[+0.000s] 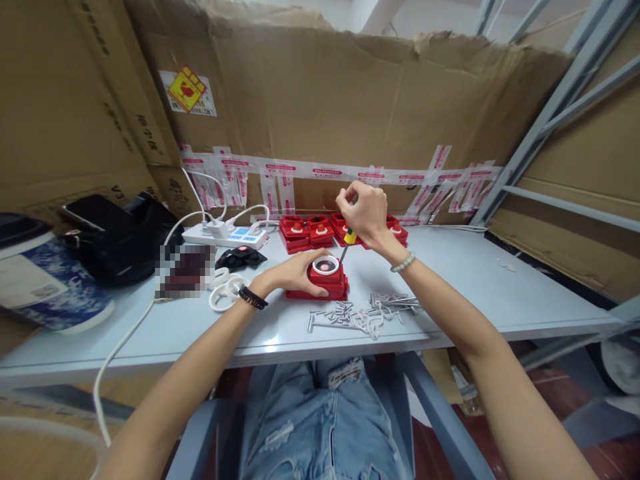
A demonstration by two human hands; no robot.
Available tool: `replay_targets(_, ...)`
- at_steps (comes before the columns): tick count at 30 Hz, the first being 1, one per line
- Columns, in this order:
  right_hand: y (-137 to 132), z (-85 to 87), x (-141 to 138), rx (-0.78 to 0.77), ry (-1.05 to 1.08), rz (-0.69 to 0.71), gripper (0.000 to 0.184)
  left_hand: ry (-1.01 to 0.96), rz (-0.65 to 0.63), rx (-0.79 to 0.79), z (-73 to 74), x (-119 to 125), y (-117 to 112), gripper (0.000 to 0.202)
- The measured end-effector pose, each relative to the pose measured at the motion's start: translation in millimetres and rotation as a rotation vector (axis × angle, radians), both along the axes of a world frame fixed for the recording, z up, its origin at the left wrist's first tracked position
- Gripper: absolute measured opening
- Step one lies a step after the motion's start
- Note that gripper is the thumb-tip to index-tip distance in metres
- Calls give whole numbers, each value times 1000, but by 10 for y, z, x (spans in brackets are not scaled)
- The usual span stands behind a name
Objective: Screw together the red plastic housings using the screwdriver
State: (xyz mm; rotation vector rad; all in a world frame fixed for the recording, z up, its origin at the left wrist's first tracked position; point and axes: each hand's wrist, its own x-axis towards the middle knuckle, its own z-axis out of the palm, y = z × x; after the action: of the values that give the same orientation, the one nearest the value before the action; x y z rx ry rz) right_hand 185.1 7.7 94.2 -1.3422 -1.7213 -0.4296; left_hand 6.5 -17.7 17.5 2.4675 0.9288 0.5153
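My left hand grips a red box-shaped unit on the table, thumb in front and fingers behind. On top of the unit sits a white ring around a dark disc with a red centre. My right hand is closed round the handle of a screwdriver, part of it yellow. Its shaft slants down to the right side of the ring; whether the tip touches a screw I cannot tell. Just in front of the unit lie loose screws and metal rods with white cords.
Several more red units stand behind my hands. White rings and black round parts lie to the left. A power strip, a black bag and a large cup are farther left. Cardboard walls the back.
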Motion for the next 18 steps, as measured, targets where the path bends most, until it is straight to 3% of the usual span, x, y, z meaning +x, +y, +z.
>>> replay_targets(10,-27,24,-18,-66,-84,-86,26,13,7,22,-32,-3,31,78)
replay_targets(18,-132,103,-125,-158,-279,-263,30,12,2,24,-44,-12,31,77)
